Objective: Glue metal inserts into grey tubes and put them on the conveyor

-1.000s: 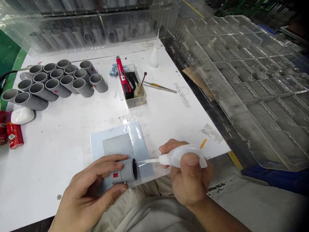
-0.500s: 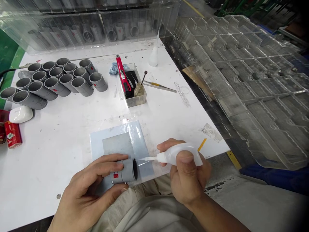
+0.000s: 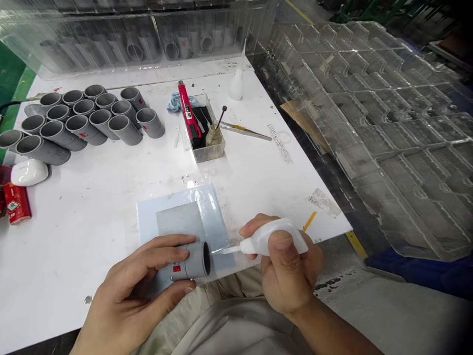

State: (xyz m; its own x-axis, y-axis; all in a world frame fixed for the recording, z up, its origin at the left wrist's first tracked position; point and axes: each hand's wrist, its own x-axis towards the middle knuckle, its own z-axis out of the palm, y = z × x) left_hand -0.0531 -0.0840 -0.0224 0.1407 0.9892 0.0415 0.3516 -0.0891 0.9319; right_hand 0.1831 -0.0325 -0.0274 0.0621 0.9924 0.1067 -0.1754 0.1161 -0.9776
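My left hand [image 3: 144, 281] grips a grey tube [image 3: 192, 259] between thumb and fingers, near the table's front edge. The tube lies on its side, its open end facing right, with a small red mark on its wall. In my right hand [image 3: 290, 268] is a white squeeze bottle [image 3: 275, 236] with a thin clear nozzle. The nozzle points left, its tip right at the mouth of the tube; whether it touches the rim I cannot tell. Under the tube lie a light blue cloth [image 3: 148, 212] and a grey sheet [image 3: 181, 219].
Several grey tubes [image 3: 125, 129] stand at the left by a white mouse-shaped object [image 3: 29, 172]. A small clear box [image 3: 210, 155] holds a red cutter [image 3: 189, 116] and a little jar [image 3: 213, 136]. Tweezers [image 3: 247, 130] and another squeeze bottle [image 3: 236, 86] lie beyond. Clear trays [image 3: 354, 162] fill the right.
The squeeze bottle has tilted a little, its nozzle tip now slightly lower at the tube's mouth. The left hand and tube stay nearly still; the view has shifted slightly.
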